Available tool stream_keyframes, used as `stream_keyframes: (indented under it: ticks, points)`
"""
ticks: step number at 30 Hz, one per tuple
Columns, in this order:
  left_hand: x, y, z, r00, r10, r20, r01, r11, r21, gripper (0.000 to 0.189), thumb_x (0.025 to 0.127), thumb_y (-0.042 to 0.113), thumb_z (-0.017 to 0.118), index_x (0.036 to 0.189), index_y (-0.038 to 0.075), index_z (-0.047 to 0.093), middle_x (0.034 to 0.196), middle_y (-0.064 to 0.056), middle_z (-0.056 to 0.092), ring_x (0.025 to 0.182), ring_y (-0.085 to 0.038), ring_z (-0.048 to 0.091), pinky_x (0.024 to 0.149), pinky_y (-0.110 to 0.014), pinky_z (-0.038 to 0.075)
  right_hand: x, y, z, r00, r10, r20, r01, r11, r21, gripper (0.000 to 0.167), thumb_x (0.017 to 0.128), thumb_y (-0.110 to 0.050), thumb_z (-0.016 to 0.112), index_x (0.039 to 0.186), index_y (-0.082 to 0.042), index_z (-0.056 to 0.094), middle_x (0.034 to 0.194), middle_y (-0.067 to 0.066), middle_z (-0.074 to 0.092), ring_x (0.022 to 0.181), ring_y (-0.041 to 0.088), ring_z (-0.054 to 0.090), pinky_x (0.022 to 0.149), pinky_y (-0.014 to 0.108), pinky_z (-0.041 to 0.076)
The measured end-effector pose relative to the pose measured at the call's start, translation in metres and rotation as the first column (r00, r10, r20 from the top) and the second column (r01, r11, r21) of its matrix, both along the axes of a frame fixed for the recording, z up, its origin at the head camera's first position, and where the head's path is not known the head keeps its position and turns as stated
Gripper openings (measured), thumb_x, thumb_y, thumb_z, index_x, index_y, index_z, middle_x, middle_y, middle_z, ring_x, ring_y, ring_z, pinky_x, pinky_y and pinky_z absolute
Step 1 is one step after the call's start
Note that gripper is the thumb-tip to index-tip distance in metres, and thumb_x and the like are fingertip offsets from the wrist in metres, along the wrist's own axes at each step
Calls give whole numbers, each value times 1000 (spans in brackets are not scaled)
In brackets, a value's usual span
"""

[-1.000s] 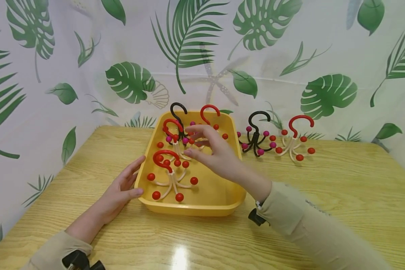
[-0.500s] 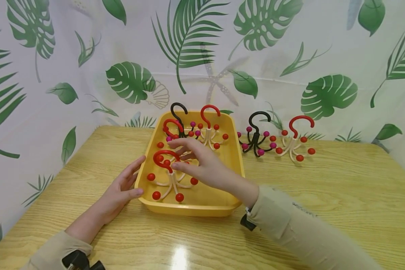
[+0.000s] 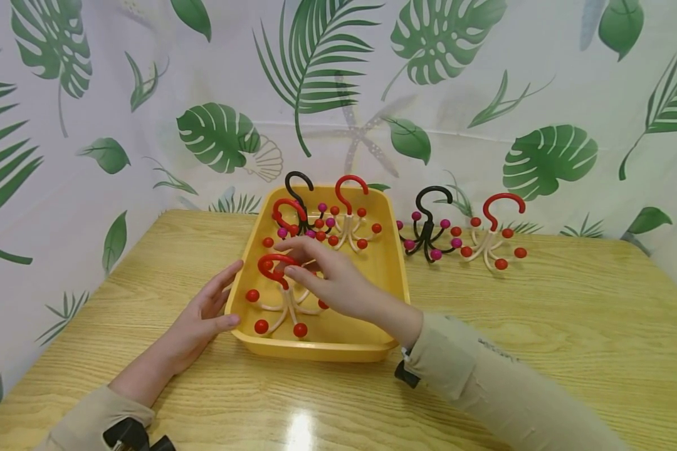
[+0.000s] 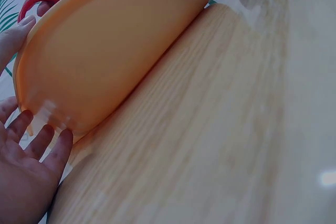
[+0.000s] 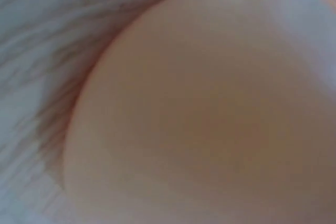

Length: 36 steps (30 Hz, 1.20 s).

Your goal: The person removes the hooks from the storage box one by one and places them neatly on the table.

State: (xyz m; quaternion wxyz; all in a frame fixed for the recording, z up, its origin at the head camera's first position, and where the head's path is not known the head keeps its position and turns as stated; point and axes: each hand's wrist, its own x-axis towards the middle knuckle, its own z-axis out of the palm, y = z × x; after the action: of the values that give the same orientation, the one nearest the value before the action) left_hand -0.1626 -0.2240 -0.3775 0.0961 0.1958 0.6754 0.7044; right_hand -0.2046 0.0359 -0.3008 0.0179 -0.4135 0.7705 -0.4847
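In the head view my right hand (image 3: 333, 275) is over the yellow tray (image 3: 367, 326), its thumb and fingers pinching the curved top of a red-and-cream multi-arm hook (image 3: 286, 304). This hook stands upright at the tray's front left, its arms tipped with red balls. My left hand (image 3: 200, 322) lies along the tray's left side. In the left wrist view its fingers (image 4: 39, 142) are spread against the outer wall, with the thumb near the rim. The right wrist view holds mostly the tray's outer wall (image 5: 199, 108); the right fingertips are hidden there.
Farther back in the tray stand a black hook (image 3: 300, 181), another red-and-cream hook (image 3: 348, 228) and a partly hidden one with a red top (image 3: 284, 213). Right of the tray, a black hook (image 3: 427, 232) and a red-and-cream hook (image 3: 489, 241) stand on the wooden table (image 3: 570, 326).
My right hand has moved forward-left to nearer the front of the tray and taken hold of the front hook's red top, which has shifted slightly. My left hand has stayed put.
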Motion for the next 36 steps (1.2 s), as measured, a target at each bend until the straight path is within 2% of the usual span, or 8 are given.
stream_keyframes:
  ticks: [4,9,14,18,24,26,30,36]
  points:
    - [1,0,1,1000,3,0,-3,1000,-4,77,92,5,59,154,15,15,159,-9,5,142,-36,9,97,-23,39,0,-2,-1,999,5,45,-4,1000,-24,32,97,-13,55,129,-9,53,106,4,65,98,21,62,82,29,51]
    - [2,0,2,1000,8,1,-8,1000,-13,77,91,5,59,154,15,15,159,-10,4,141,-37,10,97,-23,39,-1,-3,-1,997,25,75,-19,997,-72,31,97,-10,54,127,-6,53,103,6,65,97,24,63,82,29,51]
    - [2,0,2,1000,2,1,-2,1000,-11,77,92,4,58,154,15,15,159,-9,4,141,-37,10,97,-22,38,-1,-3,-1,998,44,46,-40,994,-98,26,98,-6,52,123,-4,60,109,7,64,98,16,63,86,28,50]
    - [2,-1,1,1000,-4,-7,4,1000,-8,76,92,3,57,154,16,15,159,-9,4,141,-36,10,98,-22,38,-1,-4,-1,999,45,4,-45,993,-107,25,97,-1,51,118,-2,65,111,11,64,98,22,63,85,27,50]
    - [2,-1,1,1000,2,-2,-2,1000,-10,77,91,2,57,154,16,16,159,-9,4,141,-36,10,98,-22,38,1,1,1,998,46,36,-41,990,-135,26,98,-2,50,120,-3,64,112,7,65,100,16,62,86,29,51]
    - [2,0,1,1000,6,1,-6,1000,-11,77,91,3,58,154,16,16,159,-9,4,141,-36,10,98,-22,37,1,3,3,997,55,49,-46,986,-159,26,98,-1,50,120,-2,64,113,8,64,102,20,61,86,31,51]
    - [2,0,1,1000,6,-1,-6,1000,-12,77,91,3,58,154,16,16,159,-8,4,142,-35,11,98,-21,37,1,8,6,998,44,44,-34,979,-202,26,97,1,50,118,0,64,109,7,65,100,25,61,84,33,51]
    - [2,-1,1,1000,-2,-8,2,1000,-3,76,92,3,58,154,17,17,159,-8,4,141,-35,11,98,-21,36,2,17,18,999,15,28,-7,964,-267,24,96,4,50,116,3,64,105,11,66,97,19,62,84,36,52]
